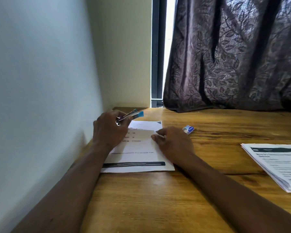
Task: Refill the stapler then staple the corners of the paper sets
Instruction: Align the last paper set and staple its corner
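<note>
My left hand (108, 130) grips a small blue and metal stapler (133, 114) above the far left corner of a paper set (138, 148) lying on the wooden table (158, 199). The stapler's blue tip points right. My right hand (173, 142) rests on the right side of that paper set, fingers curled at the edge of a sheet. Whether they pinch the sheet is unclear. A small blue and white staple box (188, 129) lies just right of my right hand.
A second stack of printed paper sets (275, 163) sits at the table's right edge. A white wall (40, 81) runs along the left side. A dark patterned curtain (233, 56) hangs over the far edge beside a window frame (156, 64).
</note>
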The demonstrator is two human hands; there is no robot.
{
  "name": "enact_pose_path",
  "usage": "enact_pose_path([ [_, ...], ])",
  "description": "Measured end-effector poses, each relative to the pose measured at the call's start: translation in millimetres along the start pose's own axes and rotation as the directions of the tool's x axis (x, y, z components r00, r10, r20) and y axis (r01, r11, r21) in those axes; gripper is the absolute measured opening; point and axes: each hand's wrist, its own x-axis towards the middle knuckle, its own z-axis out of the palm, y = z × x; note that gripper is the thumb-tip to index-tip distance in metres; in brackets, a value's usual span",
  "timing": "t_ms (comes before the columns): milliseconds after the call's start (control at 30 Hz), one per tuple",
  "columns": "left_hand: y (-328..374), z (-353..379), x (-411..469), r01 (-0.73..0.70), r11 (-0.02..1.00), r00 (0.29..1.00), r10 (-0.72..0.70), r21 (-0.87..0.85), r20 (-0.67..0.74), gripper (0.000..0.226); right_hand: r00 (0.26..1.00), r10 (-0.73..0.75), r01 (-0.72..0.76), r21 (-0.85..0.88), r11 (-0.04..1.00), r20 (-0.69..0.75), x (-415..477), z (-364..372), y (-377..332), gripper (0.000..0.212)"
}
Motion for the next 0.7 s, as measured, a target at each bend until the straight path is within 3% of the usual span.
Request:
enact_pose_path([
  [133,-3,-2,2,0.034,0.999,0.994,-0.033,0.007,-0.108,0.024,0.98,0.079,-0.016,0.32,0.947,-0.184,8,-18,17,0.025],
  [300,-4,-1,-1,0.115,0.992,0.985,-0.122,-0.059,-0.123,0.021,0.911,0.13,0.036,0.391,0.92,-0.391,17,-36,42,0.027],
  [467,-6,3,-4,0.225,0.972,0.974,-0.227,0.063,0.019,0.023,0.839,0.175,0.054,0.4,0.915,-0.515,24,-48,61,0.03],
  [600,-11,8,-3,0.189,0.966,0.966,-0.215,0.175,0.144,0.021,0.826,0.234,0.077,0.514,0.854,-0.513,25,-50,66,0.029],
  [700,-13,9,-3,0.162,0.961,0.947,-0.215,0.222,0.237,0.036,0.849,0.268,0.087,0.62,0.779,-0.456,23,-49,62,0.027],
])
